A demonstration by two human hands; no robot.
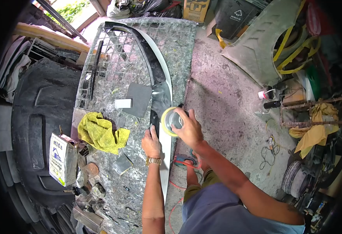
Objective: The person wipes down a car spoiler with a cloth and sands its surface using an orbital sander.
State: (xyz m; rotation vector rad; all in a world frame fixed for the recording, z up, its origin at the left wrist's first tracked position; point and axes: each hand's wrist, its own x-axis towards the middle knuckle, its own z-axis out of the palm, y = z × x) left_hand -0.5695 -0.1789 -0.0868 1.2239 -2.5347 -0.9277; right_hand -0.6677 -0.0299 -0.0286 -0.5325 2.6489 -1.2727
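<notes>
A long curved black car trim piece [141, 43], with a dull sanded-looking stretch, lies on the workbench [112, 84] along a white strip [165, 163]. My left hand [151, 145], a gold watch at its wrist, is closed on the trim's near end, fingers on the black surface. In my right hand [189, 130] is a round sander [168, 121] with a yellow-rimmed pad, held tilted beside the trim's right edge. Whether the pad touches the trim cannot be made out. A dark grey sheet [138, 100] and a small white block [123, 103] lie left of the trim.
A yellow cloth [102, 132], a small grey pad [122, 164] and a thinner can [63, 160] stand or lie at left. Red hose [192, 165] hangs near my legs. A grey fender [260, 43], a dark bin [237, 17] and cables [271, 150] are at right.
</notes>
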